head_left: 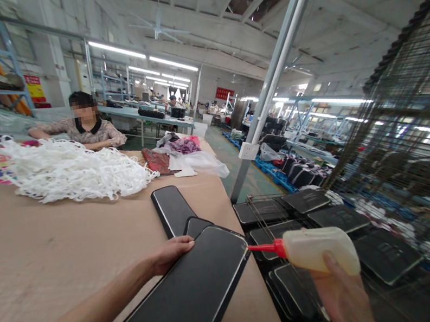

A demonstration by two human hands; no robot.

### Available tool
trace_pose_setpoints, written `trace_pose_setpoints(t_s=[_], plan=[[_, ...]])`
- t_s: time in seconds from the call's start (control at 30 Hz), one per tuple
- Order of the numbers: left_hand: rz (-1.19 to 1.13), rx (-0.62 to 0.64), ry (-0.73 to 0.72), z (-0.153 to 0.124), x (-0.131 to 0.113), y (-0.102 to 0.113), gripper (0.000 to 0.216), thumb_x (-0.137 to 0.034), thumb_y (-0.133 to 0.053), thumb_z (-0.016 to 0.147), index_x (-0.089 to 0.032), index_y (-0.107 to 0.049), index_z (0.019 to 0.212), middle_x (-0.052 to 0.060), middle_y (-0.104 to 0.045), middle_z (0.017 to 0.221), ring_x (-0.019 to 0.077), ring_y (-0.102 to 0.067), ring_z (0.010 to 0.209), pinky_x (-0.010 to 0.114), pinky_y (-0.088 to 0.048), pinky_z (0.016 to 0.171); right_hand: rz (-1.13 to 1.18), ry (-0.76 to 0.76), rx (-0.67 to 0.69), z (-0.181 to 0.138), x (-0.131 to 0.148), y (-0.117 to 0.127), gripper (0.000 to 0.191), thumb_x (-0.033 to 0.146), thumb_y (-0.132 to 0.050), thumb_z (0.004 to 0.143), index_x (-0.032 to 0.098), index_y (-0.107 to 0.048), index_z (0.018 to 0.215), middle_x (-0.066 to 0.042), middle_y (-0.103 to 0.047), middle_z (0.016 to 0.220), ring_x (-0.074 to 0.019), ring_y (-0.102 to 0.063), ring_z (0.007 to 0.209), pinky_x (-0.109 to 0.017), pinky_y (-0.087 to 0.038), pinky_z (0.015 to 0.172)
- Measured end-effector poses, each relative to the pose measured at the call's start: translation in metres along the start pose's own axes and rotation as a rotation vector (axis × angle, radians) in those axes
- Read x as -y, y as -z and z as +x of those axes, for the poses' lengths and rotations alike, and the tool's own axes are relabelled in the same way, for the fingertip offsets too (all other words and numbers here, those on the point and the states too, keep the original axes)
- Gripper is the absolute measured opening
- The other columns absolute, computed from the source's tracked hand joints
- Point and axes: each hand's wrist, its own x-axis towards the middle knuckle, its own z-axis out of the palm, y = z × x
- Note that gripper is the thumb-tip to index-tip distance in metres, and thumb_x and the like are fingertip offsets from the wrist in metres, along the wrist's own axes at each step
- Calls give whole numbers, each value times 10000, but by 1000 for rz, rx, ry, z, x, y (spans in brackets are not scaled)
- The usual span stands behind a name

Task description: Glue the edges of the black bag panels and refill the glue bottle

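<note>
Tabletop point(31, 268) carries a long black panel point(182, 309) at its near right edge, with white straps point(72, 174) heaped farther back. A bottle point(321, 250), its red nozzle touching the panel's right corner, sits in the right hand point(343, 299), grip clamped on it. The left hand point(170, 253) lies on the panel's far end, grip apart.

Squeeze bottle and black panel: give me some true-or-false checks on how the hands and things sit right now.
1. The right hand holds the squeeze bottle. True.
2. The bottle's red nozzle points at the edge of the black panel. True.
3. The left hand is lifted clear of the panel. False: it rests on the panel's far edge.
4. The pile of white cords lies on the panel. False: it lies farther off on the brown table.
</note>
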Motion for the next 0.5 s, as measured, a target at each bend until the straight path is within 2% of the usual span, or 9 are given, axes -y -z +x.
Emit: trace_pose_setpoints(t_s=[0.27,0.5], plan=[[-22,26,5,1,-3,-4,404,-403,-786,561,-164,-552,788,-11,-619,670,134,-585,568,235,-441,550,3,21,-101,4,-7,5,521,339,-708,668,169,-584,1144,-79,-663,988,-293,-584,1003,-599,-321,982],[-23,31,6,0,-5,-6,409,-409,-783,567,-162,-550,795,-11,-619,669,132,-582,570,234,-440,550,-2,51,-149,6,-10,5,492,338,-725,660,149,-604,1098,-66,-666,938,-269,-586,981,-559,-352,975]])
